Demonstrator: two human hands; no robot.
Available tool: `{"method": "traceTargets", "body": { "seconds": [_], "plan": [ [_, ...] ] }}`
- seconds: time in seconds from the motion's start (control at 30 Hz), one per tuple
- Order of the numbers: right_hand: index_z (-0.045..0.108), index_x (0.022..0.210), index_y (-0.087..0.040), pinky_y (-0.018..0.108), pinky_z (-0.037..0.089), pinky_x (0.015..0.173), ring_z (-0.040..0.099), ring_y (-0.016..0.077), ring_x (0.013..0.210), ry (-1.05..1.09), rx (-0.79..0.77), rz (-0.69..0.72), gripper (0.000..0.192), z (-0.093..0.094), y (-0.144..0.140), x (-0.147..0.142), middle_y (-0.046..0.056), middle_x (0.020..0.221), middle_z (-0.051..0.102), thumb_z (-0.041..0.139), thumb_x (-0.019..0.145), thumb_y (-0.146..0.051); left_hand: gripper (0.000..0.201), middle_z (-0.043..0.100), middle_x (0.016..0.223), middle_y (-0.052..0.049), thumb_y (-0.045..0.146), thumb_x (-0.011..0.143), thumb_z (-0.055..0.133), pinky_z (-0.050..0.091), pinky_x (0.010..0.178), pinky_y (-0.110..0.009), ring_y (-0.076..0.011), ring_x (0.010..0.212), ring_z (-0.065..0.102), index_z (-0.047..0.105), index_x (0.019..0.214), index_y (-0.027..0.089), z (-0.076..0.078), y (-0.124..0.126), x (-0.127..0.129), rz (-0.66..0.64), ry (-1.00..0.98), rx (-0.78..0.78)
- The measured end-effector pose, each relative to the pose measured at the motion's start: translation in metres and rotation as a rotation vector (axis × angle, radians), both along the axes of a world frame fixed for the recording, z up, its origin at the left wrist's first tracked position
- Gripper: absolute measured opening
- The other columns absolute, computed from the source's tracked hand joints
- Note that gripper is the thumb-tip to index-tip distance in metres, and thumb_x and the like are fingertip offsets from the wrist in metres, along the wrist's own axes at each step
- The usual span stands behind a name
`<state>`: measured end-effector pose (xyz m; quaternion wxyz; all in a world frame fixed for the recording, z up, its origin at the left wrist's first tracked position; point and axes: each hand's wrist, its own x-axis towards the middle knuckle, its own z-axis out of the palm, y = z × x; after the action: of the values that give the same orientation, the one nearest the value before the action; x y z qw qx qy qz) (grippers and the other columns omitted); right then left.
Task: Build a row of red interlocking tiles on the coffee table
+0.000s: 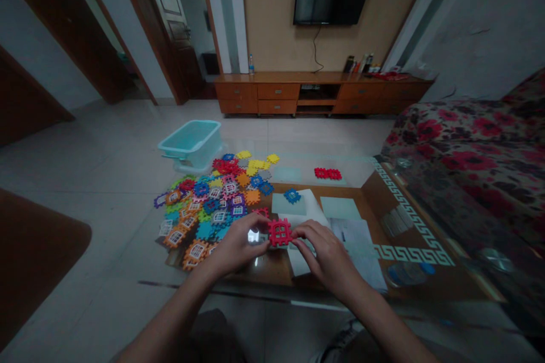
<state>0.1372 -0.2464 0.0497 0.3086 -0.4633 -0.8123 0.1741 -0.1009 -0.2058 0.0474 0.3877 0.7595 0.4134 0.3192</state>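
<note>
Between my two hands, above the glass table, is a red interlocking block (280,232) with notched edges and a window pattern. My left hand (242,239) pinches its left edge between thumb and fingers. On the other side, my right hand (321,245) grips the right edge with its fingertips. Just behind lies another red piece (261,212), partly hidden by the held block and my left hand. A blue block (292,195) rests alone farther back. Left of my hands spreads a pile of colourful interlocking blocks (219,216), several with white window frames.
A teal plastic bin (191,139) stands behind the pile at the left. Joined red blocks (327,173) lie at the table's back. Through the glass, papers (357,244) and a bottle with a blue cap (409,273) show at right. A floral sofa (468,130) borders the right side.
</note>
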Motion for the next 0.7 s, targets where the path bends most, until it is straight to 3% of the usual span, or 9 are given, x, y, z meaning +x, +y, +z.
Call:
{"method": "traceTargets", "body": {
  "seconds": [0.23,0.5,0.7],
  "plan": [
    [0.057,0.102,-0.022,0.036,0.047,0.079,0.059,0.0232,0.091,-0.003,0.000,-0.001,0.011,-0.0019,0.0010,0.0013,0.008,0.098,0.063,0.050,0.096,-0.016,0.039,0.071,0.104,-0.007,0.018,0.078,0.069,0.051,0.083,-0.034,-0.0197,0.091,0.066,0.063,0.117,0.019,0.0012,-0.0014,0.0031,0.002,-0.122,-0.154],
    [0.057,0.103,-0.022,0.037,0.048,0.079,0.060,0.0238,0.091,-0.019,0.033,-0.014,0.012,-0.0004,0.0006,0.0012,0.008,0.098,0.064,0.049,0.096,-0.016,0.044,0.072,0.103,-0.009,0.019,0.074,0.073,0.053,0.083,-0.035,-0.0195,0.090,0.066,0.066,0.117,0.017,0.0004,-0.0023,0.0029,0.016,-0.247,-0.223],
    [0.057,0.103,-0.021,0.037,0.047,0.079,0.060,0.0236,0.091,-0.059,0.039,-0.019,0.012,-0.0024,0.0005,0.0015,0.008,0.099,0.064,0.049,0.097,-0.017,0.040,0.073,0.101,-0.009,0.019,0.076,0.071,0.052,0.084,-0.036,-0.0207,0.090,0.067,0.067,0.115,0.017,0.0009,-0.0021,0.0019,0.024,-0.165,-0.197]
  ]
}}
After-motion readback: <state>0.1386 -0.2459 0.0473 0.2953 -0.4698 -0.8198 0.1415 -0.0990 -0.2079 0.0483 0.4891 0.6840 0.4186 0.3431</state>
